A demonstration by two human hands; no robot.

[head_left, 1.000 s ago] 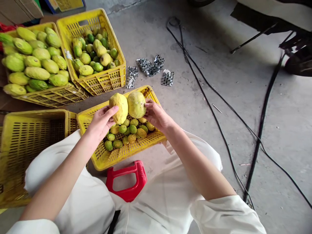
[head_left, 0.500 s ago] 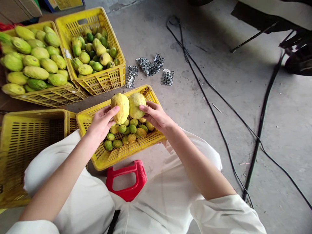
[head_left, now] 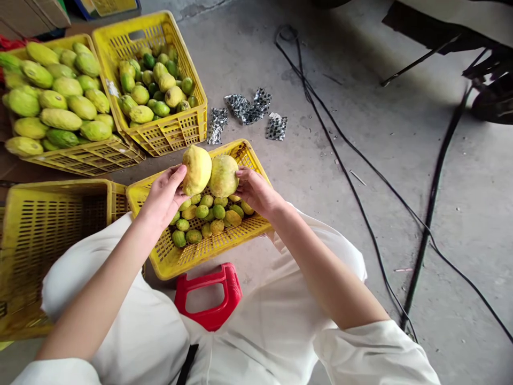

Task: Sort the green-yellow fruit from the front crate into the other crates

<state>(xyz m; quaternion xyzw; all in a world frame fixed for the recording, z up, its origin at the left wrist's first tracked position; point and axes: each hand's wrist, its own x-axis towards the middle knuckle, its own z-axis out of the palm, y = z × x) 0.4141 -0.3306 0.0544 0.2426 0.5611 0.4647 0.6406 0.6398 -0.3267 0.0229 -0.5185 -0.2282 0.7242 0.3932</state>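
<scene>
A large, knobbly yellow lemon (head_left: 197, 170) is gripped by my left hand (head_left: 162, 195), with the thumb on its left side. My right hand (head_left: 256, 191) holds a rounder, yellow-green lemon (head_left: 223, 176) at its right edge. The two fruits are side by side above a low yellow plastic crate (head_left: 200, 256). Inside that crate lie several small green and yellow lemons (head_left: 217, 227), partly hidden by my hands and the held fruits.
Behind, two yellow crates hold larger lemons (head_left: 66, 107) and smaller, greener ones (head_left: 160, 88). Another yellow crate (head_left: 56, 240) stands to the left. A red plastic stool (head_left: 226, 299) is between my legs. Foil packets (head_left: 248, 109) and black cables (head_left: 344, 144) lie on the floor.
The left lemon has risen slightly and turned. My left thumb has shifted from its face to its side. My right thumb has slid back to the edge of its lemon.
</scene>
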